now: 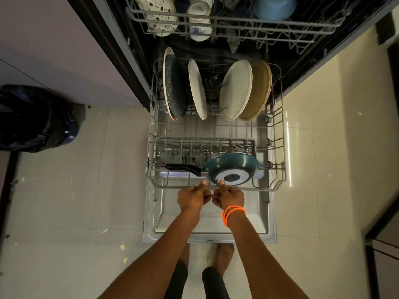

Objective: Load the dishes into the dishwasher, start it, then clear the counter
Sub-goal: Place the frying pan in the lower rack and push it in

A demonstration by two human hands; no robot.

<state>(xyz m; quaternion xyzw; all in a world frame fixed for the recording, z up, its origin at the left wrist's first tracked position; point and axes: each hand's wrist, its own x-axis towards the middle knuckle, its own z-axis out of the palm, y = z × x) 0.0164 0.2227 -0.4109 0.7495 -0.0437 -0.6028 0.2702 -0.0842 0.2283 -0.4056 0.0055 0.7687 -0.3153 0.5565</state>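
The dishwasher's lower rack [278, 130] is pulled out over the open door [211, 223]. Both hands grip its front rim: my left hand [192, 197] and my right hand [230, 197], side by side, thumbs on the wire. A teal frying pan [232, 169] with a black handle lies tilted at the rack's front, just beyond my thumbs. Behind it sits the grey cutlery basket [203, 145]. Several plates stand upright at the rack's back: a dark speckled one [174, 87], white ones [197, 89], a tan one [259, 91]. The upper rack [233, 20] holds cups and a blue bowl [274, 7].
A dark bin bag [36, 117] sits on the tiled floor at the left, by a pale cabinet [71, 61]. Scraps of litter dot the floor on the left. A dark-framed cabinet edge [380, 234] stands at the right. My bare feet are just in front of the door.
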